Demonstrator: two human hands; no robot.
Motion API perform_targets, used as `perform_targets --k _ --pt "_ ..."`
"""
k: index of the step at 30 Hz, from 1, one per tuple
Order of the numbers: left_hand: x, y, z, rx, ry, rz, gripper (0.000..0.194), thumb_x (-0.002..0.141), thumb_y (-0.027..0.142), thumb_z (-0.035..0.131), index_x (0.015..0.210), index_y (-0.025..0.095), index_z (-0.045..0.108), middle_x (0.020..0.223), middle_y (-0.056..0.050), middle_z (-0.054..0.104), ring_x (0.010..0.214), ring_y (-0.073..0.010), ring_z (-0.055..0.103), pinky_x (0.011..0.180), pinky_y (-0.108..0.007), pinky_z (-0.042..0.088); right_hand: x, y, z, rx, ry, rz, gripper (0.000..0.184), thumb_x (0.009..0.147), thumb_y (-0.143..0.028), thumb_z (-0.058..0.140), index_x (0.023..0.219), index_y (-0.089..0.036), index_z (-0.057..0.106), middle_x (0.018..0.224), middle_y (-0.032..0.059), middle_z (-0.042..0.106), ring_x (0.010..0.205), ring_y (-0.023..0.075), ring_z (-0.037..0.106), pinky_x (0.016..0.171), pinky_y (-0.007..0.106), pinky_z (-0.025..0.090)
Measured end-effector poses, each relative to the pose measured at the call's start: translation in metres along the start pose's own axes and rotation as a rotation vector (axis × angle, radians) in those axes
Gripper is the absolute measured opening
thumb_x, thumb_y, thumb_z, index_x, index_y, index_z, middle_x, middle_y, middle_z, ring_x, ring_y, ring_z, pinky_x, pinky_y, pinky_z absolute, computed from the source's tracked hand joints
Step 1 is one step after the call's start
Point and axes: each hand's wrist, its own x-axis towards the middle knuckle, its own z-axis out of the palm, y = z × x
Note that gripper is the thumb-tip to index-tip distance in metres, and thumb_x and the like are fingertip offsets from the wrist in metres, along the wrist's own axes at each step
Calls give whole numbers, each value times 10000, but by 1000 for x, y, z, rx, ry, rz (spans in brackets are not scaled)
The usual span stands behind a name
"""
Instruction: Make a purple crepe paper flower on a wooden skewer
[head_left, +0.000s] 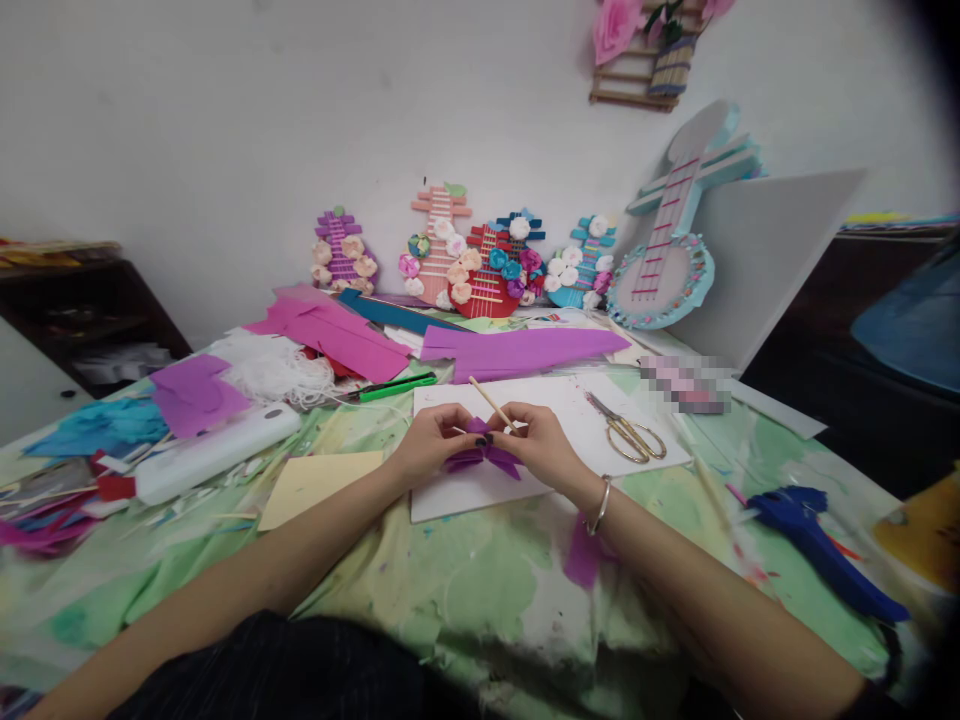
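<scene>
Pinching a purple paper piece point(469, 459) between the fingertips of both hands is the operation in hand; it appears to be a shaping or gathering step. The piece is located at the centre of the tabletop point(480, 590), above a white board point(450, 498), with its pointed folds spreading below the fingers. Whether it touches the board cannot be determined.

Left hand point(433, 442): grip narrow, thumb and fingers closed on the paper. Right hand point(541, 442): grip narrow, closed on the same piece beside the left thumb. A pale stick point(491, 404) projects up and to the left from the right hand's fingers and appears to be held there along with the paper. The exact contact at the centre of the folds is hidden by the fingertips.

Judged from this position, the next move calls for steady, light pressure at the pinch, since thin paper may crease or tear, and for the stick to be kept clear of the folds unless it is being applied to them.

Scissors point(634, 438) lie on the board to the right. A blue glue gun point(817, 545) lies farther right, well apart from both hands.
</scene>
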Motion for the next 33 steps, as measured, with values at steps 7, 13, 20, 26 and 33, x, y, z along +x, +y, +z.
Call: perform_targets --k 7,13,20,26,33 --pt "-1 2 0 106 -13 93 266 664 304 731 702 125 538 544 33 579 451 -65 503 437 -172 380 -1 0 -1 3 -12 -3 92 714 -223 599 740 -144 637 691 9 618 596 111 563 557 211 452" --pt "-1 4 0 115 16 101 268 646 304 741 681 130 541 579 21 603 496 -81 530 472 -186 394 0 0 -2 52 -37 4 124 714 -262 621 752 -145 635 706 8 613 597 102 547 541 200 437" --pt "-1 5 2 41 -29 52 276 628 282 758 720 123 551 653 4 634 580 -104 589 554 -210 449 2 -1 -4 124 -62 72 95 681 -227 633 691 -140 596 559 -35 522 468 60 430 446 172 353" --pt "0 3 2 -16 -65 34 298 618 238 770 762 112 542 670 8 622 571 -82 572 551 -192 434 2 -1 -5 171 -49 65 73 697 -213 598 708 -142 581 527 -57 488 407 41 371 414 171 313" --pt "1 3 0 -12 -78 37 330 633 259 768 817 106 540 698 -1 607 577 -79 564 520 -181 405 4 2 -5 192 -51 99 111 653 -216 633 713 -140 579 566 -38 523 427 53 413 385 167 316"
